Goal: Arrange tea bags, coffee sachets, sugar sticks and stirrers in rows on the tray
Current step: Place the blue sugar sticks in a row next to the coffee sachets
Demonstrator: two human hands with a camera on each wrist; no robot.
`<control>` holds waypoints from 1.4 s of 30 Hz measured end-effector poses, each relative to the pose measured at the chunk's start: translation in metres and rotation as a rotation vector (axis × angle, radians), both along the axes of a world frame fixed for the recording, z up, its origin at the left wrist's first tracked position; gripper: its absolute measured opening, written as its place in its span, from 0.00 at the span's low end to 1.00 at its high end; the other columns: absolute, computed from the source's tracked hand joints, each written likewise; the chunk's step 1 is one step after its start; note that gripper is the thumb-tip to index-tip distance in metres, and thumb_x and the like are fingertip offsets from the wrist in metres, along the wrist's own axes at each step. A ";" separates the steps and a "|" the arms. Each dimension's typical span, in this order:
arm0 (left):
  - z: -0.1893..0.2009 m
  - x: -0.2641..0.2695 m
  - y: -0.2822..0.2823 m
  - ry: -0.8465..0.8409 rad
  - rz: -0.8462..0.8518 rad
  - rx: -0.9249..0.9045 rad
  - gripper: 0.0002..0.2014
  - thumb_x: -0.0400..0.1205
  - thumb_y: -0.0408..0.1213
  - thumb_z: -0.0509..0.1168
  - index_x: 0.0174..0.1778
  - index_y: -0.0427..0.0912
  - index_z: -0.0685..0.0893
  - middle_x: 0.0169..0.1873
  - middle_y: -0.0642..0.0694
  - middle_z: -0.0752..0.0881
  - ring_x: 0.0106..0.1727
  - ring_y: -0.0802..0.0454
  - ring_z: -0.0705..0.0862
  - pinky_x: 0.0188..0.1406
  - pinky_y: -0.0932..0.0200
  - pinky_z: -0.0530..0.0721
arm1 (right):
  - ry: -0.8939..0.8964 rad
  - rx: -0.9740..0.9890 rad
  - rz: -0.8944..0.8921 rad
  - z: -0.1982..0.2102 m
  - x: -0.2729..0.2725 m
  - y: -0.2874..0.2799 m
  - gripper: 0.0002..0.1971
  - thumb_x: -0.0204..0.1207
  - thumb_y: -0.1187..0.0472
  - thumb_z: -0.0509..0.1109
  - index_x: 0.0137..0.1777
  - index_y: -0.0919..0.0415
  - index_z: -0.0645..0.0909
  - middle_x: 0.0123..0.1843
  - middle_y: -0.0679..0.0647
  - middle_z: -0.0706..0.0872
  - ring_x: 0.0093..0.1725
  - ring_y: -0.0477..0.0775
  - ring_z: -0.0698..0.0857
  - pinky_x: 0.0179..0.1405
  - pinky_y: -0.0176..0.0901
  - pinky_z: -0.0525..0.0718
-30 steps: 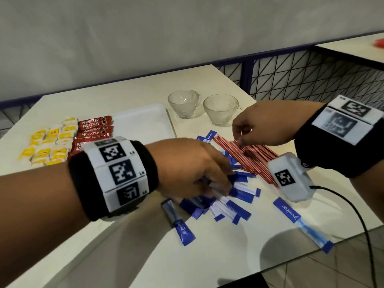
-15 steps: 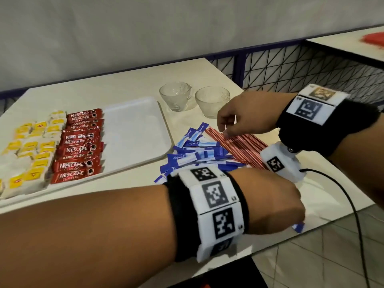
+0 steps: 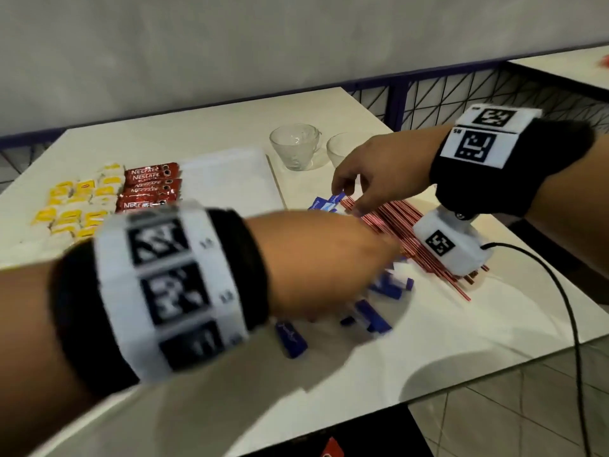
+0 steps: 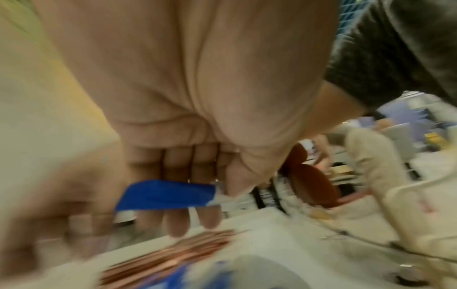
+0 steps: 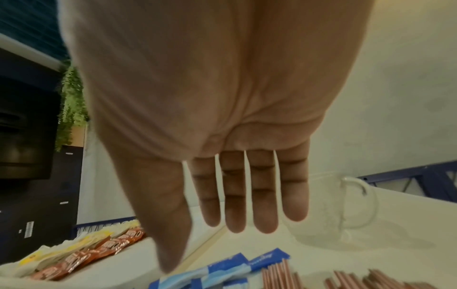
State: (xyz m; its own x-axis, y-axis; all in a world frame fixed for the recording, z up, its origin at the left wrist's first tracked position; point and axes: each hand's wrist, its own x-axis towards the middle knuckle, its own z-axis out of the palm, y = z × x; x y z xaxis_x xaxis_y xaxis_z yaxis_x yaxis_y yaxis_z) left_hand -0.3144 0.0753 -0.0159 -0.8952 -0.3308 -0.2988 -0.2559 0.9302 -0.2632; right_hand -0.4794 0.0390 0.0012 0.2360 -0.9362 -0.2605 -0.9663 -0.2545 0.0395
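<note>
Tray (image 3: 230, 179): white, on tabletop (image 3: 428, 351), far left. Tea bags (image 3: 79, 206) (yellow tags) laid in rows at L end; Nescafé coffee sachets (image 3: 151, 186) (red) stacked in a column just beside them; rest of tray surface white.

Sugar sticks (image 3: 379, 291): blue/white, scattered loose on tabletop R of tray, partly hidden under L hand; one blue sugar stick (image 4: 165, 195) pinched betw. thumb and fingers of L hand (image 3: 316, 265), per L wrist view. L grip: clamped on that stick. Hand blurred in head view.

Stirrers (image 3: 405, 232): red-copper, thin, bunched side by side on tabletop, just beside the sugar sticks, running diagonally under R wrist camera (image 3: 448, 245).

R hand (image 3: 372, 173): held over far end of stirrers and sugar sticks; fingers (image 5: 262, 195) seen straight and slightly spread in R wrist view. R grip: apart, nothing held. Contact w/ items below cannot be told.

Glass cups (image 3: 295, 145): 2, clear, on tabletop behind stirrers, near tray's R edge; second partly hidden by R hand.
</note>
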 end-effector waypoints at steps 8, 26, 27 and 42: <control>0.008 0.033 -0.029 0.134 0.046 0.180 0.22 0.76 0.57 0.68 0.65 0.56 0.77 0.53 0.55 0.78 0.47 0.56 0.75 0.49 0.54 0.81 | -0.016 0.045 -0.059 -0.006 0.000 0.009 0.14 0.77 0.48 0.70 0.62 0.45 0.81 0.53 0.41 0.84 0.51 0.44 0.79 0.50 0.37 0.71; -0.021 -0.024 -0.033 0.032 -0.063 0.088 0.26 0.72 0.63 0.67 0.61 0.51 0.81 0.52 0.51 0.83 0.48 0.50 0.81 0.43 0.55 0.83 | 0.000 0.008 -0.163 -0.007 -0.019 0.016 0.10 0.80 0.45 0.66 0.58 0.44 0.81 0.53 0.42 0.83 0.53 0.47 0.79 0.56 0.42 0.75; -0.020 -0.027 -0.033 0.031 -0.061 0.079 0.22 0.73 0.61 0.67 0.56 0.50 0.82 0.49 0.52 0.83 0.45 0.51 0.80 0.40 0.57 0.80 | 0.012 0.005 -0.168 -0.008 -0.020 0.015 0.11 0.80 0.45 0.65 0.58 0.44 0.81 0.53 0.43 0.83 0.53 0.47 0.79 0.58 0.43 0.76; -0.031 -0.041 -0.037 -0.008 -0.113 -0.013 0.15 0.83 0.40 0.63 0.66 0.45 0.80 0.59 0.45 0.84 0.59 0.45 0.82 0.54 0.52 0.81 | -0.087 -0.009 -0.234 -0.009 -0.024 0.014 0.11 0.80 0.46 0.65 0.59 0.45 0.82 0.54 0.44 0.85 0.53 0.46 0.81 0.62 0.47 0.78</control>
State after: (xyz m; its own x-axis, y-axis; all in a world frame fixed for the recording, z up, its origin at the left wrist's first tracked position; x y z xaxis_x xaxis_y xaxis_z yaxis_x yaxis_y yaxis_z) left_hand -0.3550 0.0382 -0.0472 -0.9246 -0.2319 -0.3022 -0.1476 0.9494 -0.2771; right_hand -0.5033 0.0526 -0.0073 0.0338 -0.9703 -0.2396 -0.9987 -0.0235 -0.0456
